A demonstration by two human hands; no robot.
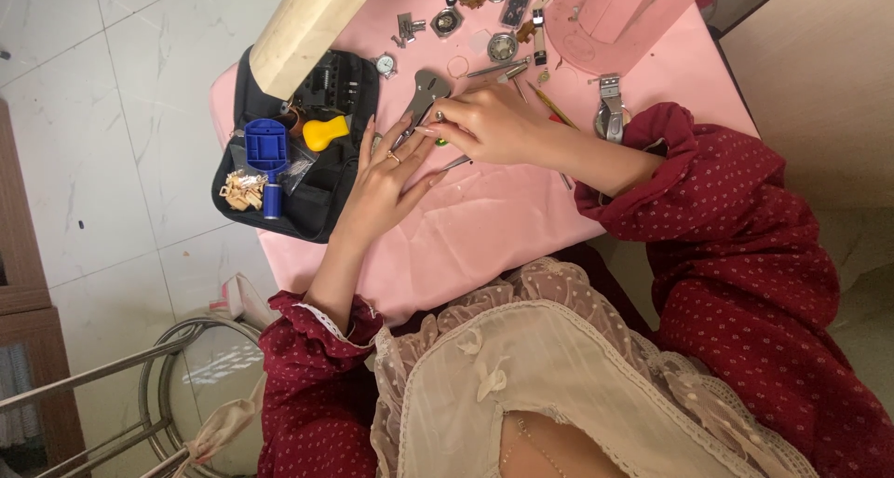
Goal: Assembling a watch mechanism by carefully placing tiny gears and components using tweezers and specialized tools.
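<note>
A grey metal pliers-like tool (424, 92) lies on the pink table cover (484, 227). Its handles run down towards my left hand (386, 175), which rests flat on the cover with fingers spread, a ring on one finger, fingertips against the handles. From the right, my right hand (498, 124) has its fingertips pinched on the tool near its joint. A small green piece (440, 143) shows just under those fingers. The thin metal tip of some tool (458, 162) sticks out below my right palm; the rest of it is hidden.
A black tool pouch (317, 203) at the table's left edge holds a blue block (265, 143), a yellow knob (326, 132) and a blue cylinder (272, 201). Watch cases and parts (503, 45), a pink tray (615, 22) and a metal clasp (610, 106) lie beyond. A metal stool (177, 385) stands at floor left.
</note>
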